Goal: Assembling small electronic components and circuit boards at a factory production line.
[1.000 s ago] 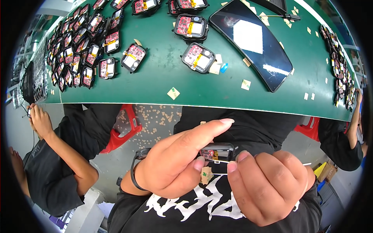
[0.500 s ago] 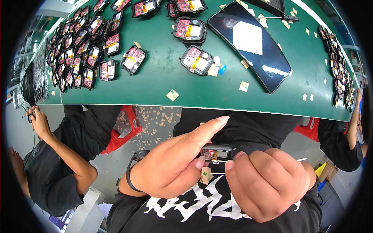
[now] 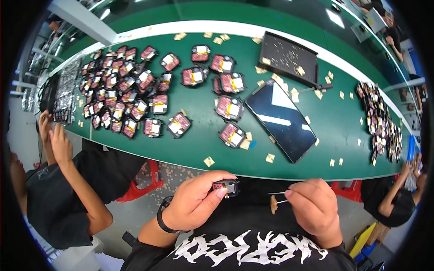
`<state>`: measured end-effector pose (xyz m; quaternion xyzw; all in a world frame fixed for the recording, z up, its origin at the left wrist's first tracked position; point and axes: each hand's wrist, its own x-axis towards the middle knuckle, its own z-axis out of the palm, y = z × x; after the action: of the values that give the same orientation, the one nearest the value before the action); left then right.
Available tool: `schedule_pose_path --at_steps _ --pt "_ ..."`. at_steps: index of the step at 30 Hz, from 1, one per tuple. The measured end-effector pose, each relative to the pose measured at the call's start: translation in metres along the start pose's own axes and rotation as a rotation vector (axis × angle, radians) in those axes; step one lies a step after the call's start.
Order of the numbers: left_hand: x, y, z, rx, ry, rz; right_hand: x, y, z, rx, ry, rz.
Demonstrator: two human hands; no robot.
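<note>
Black casing with red circuit board inside: one small electronic unit, held in front of the person, on the near side of the table edge. Left hand: closed on the unit, thumb along its near side, fingers curled behind. Dark wristband at that wrist.

Right hand: well apart from the unit, fingers curled, thumb and forefinger pinching thin rods; two slim ends point left, and whether they belong to one tool cannot be told. Tan scrap: at the tip of the nearer end.

Green tabletop, beyond both hands. Upon it, centre: a loose column of similar open units. Left: a dense cluster of the same. Right of centre: a dark glossy slab, set aslant; farther off, a black tray with small pieces in it. Far right: another crowded group. Scattered: pale paper squares. Left, beside the person: a co-worker's hands.
</note>
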<state>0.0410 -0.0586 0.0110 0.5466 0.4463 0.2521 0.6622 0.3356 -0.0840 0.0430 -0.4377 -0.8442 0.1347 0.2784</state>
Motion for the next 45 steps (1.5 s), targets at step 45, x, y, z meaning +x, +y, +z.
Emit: schedule_pose_path --at_steps 45 --pt "0.098 0.063 0.179 0.868 -0.200 0.820 -0.136 0.074 -0.072 0.133 -0.165 0.407"
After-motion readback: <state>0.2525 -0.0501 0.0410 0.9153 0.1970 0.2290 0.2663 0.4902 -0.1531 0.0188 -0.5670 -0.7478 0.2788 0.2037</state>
